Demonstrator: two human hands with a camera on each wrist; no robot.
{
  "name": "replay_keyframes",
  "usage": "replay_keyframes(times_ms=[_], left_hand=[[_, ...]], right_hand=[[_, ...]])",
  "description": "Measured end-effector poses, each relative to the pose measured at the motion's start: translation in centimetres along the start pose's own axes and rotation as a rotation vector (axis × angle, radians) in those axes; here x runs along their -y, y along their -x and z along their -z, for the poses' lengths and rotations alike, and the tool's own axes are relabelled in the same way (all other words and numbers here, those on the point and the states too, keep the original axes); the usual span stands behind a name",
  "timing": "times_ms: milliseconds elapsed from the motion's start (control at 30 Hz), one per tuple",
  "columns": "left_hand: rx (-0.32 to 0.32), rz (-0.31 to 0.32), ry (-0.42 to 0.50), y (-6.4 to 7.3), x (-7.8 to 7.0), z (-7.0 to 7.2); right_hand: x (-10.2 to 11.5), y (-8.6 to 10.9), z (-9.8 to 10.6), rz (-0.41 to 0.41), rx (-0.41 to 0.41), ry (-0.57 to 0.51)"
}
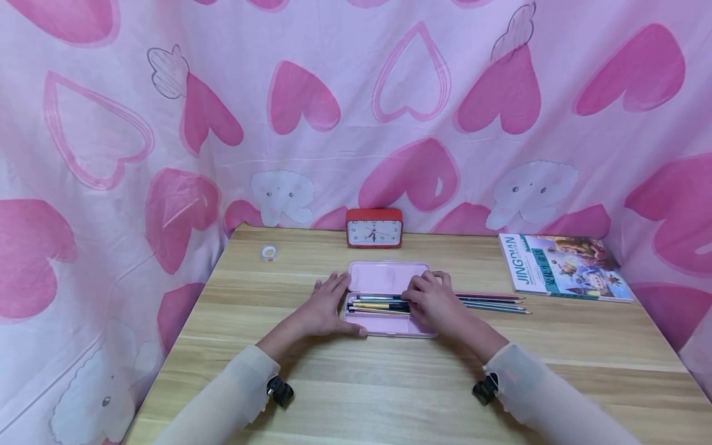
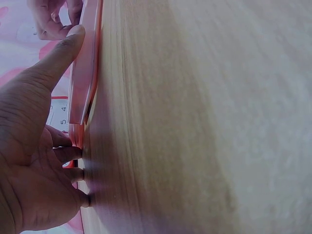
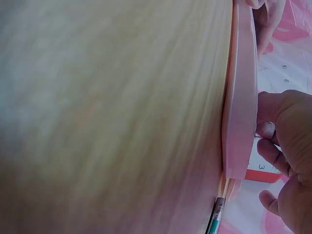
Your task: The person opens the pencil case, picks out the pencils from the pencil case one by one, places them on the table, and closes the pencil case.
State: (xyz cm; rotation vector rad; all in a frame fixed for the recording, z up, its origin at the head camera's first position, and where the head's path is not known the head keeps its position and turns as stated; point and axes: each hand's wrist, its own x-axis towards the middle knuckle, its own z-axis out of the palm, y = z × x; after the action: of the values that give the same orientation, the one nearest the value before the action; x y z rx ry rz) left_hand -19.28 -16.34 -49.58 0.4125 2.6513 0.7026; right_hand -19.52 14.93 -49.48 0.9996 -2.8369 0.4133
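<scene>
A pink pencil case (image 1: 389, 326) lies on the table with its lid (image 1: 384, 277) folded back. Several pencils (image 1: 378, 305) lie lengthwise in its tray, some dark, one with a yellow part. My left hand (image 1: 325, 311) steadies the case's left end, thumb (image 2: 68, 46) straight along the near rim and fingers spread by the side. My right hand (image 1: 434, 303) reaches over the right end, its fingers (image 3: 273, 153) curled around the pencils' ends, whose grip is partly hidden. More pencils (image 1: 495, 304) lie on the table right of the case, running out behind that hand.
Behind the case stands a red alarm clock (image 1: 374, 228). A small roll of tape (image 1: 269, 252) sits at the back left, and a magazine (image 1: 564, 266) lies at the back right. A pink heart-patterned curtain (image 1: 356, 148) hangs along the table's back edge.
</scene>
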Motion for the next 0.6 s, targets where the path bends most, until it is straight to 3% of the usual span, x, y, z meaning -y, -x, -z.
replay_keyframes(times_ms=[600], left_hand=[[0.001, -0.005, -0.004, 0.0, 0.1, 0.0]], right_hand=[[1.2, -1.3, -0.1, -0.033, 0.044, 0.014]])
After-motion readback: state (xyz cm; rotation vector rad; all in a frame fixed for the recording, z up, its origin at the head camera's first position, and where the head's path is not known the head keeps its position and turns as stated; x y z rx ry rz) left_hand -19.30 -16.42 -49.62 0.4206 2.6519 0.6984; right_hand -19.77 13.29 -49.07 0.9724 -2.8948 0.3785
